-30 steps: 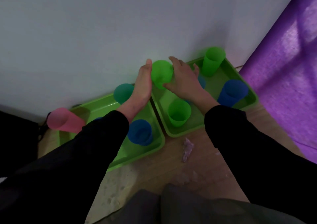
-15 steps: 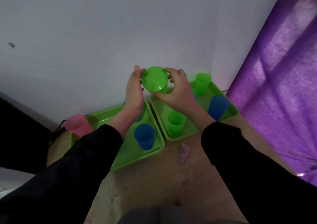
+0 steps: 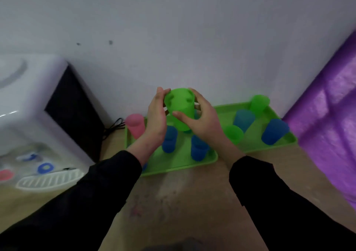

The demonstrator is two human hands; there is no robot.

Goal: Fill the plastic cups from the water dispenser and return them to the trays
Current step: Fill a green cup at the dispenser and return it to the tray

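Curled the right fingers (image 3: 197,98) round the far and right side of a green cup (image 3: 180,108), with the thumb laid across its near wall. Gripped it that way in the right hand (image 3: 205,122). Pressed the left fingers (image 3: 160,97), almost straight, flat along the cup's left side, without closing the left hand (image 3: 156,119) round it. Held the cup in the air between the 2 palms, wide end up and narrow end down, seen over the far part of the left tray (image 3: 173,169). Wore black sleeves (image 3: 100,193) on both arms. Showed on that tray 1 pink cup (image 3: 135,125) at the far left corner and 2 blue cups (image 3: 169,139) near the wrists. Showed a right tray (image 3: 269,147) just beside the first, carrying 2 green cups (image 3: 259,102), 1 teal cup (image 3: 243,119) and 1 dark blue cup (image 3: 274,132). Showed both trays lying on a wooden floor (image 3: 183,202) against a pale wall (image 3: 173,29). Showed a white water dispenser (image 3: 28,116) well to the left, blurred, and purple fabric (image 3: 331,116) at the right edge. Could not tell whether any cup held water.
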